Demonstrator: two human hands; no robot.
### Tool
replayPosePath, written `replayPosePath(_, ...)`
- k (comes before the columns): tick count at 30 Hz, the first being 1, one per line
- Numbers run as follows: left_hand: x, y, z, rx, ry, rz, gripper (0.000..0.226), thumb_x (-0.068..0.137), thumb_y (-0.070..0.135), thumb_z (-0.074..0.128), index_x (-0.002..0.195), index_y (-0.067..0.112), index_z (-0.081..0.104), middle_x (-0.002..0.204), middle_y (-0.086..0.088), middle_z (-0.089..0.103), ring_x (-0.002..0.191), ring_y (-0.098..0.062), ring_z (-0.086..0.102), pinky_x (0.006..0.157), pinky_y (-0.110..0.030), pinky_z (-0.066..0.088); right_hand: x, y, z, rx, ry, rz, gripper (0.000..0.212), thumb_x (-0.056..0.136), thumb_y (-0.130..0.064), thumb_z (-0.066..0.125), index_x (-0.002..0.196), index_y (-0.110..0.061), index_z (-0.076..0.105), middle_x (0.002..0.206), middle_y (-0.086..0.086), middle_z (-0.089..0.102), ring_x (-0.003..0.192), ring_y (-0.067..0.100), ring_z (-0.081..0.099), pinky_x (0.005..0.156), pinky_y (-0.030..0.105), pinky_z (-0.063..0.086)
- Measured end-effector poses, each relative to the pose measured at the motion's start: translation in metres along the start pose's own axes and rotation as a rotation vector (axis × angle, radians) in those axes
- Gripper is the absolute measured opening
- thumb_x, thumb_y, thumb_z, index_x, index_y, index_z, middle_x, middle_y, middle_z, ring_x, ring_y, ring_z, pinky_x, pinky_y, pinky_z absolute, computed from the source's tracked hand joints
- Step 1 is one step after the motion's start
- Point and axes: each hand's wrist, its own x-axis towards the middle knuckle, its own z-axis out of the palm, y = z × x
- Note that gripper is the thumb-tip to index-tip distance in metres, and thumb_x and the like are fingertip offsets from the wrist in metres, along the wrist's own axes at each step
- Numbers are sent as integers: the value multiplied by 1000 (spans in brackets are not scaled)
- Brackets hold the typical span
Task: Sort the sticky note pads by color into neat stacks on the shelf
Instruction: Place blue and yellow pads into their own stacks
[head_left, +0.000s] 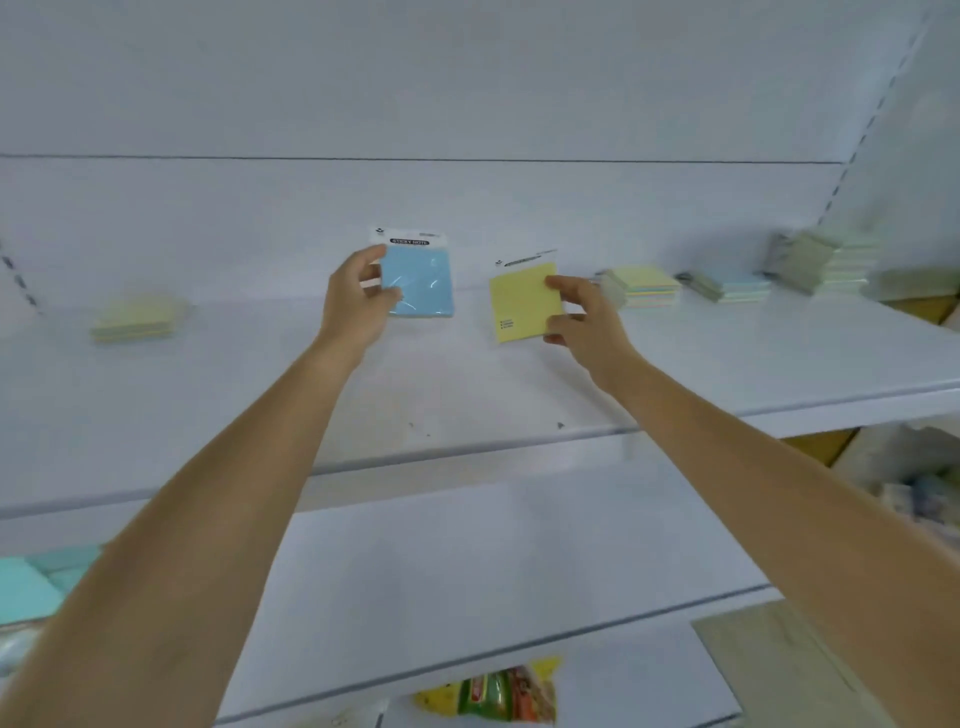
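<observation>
- Head view: left hand (358, 296) pinching blue pad (422, 280) at its left edge, held upright above the shelf (467, 395).
- Right hand (582, 317) pinching yellow pad (524, 301) at its right edge, near the blue pad, apart from it.
- Judged light and block-stiff, wrapper likely slick. Best gripped across the body, not by the header card.
- Small stack (137, 319) lying far left.

Two packaged sticky note pads being held upright over the white metal shelf (467, 395)
The square pale-blue pad (421, 283) is standing left of the square yellow pad (522, 304), which is tilting slightly; a yellow-green stack (137, 318) is lying far left, blurred pastel stacks (644, 287) far right.
</observation>
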Motion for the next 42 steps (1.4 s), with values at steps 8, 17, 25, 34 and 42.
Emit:
replayPosePath(8,-34,51,199,-56,-196,33,51,82,-8,53,129,10,47,107,-5,50,92,-17,52,61,-7,45,-7,41,-187,-30,176,36,49,84,14,41,126,-9,50,136,13,45,93,22,53,70,24,52)
replayPosePath(17,9,74,333,-99,-262,31,52,80,-6,55,129,8,48,105,-7,52,92,-18,54,66,-14,46,48,77,-305,-75,322,74,50,86,14,39,130,-8,46,138,14,45,100,20,51,72,25,51)
replayPosePath(25,54,72,417,-33,-251,-24,53,79,-3,59,130,7,47,121,-16,58,100,-23,58,89,-31,49,112,96,-357,-81,329,49,51,84,13,38,129,-9,47,137,15,45,97,21,51,73,25,51)
replayPosePath(34,63,59,481,339,-216,-82,43,81,4,59,124,1,53,123,-20,60,118,-31,56,99,-33,41,165,104,-391,-43,189,-20,49,87,11,38,129,-11,47,135,11,47,95,18,52,69,19,52)
replayPosePath(42,60,58,490,649,-163,-131,46,86,19,55,131,9,49,140,-18,47,131,-30,43,108,-32,32,189,110,-396,23,50,-51,49,85,13,39,128,-8,48,134,12,50,87,15,53,60,13,53)
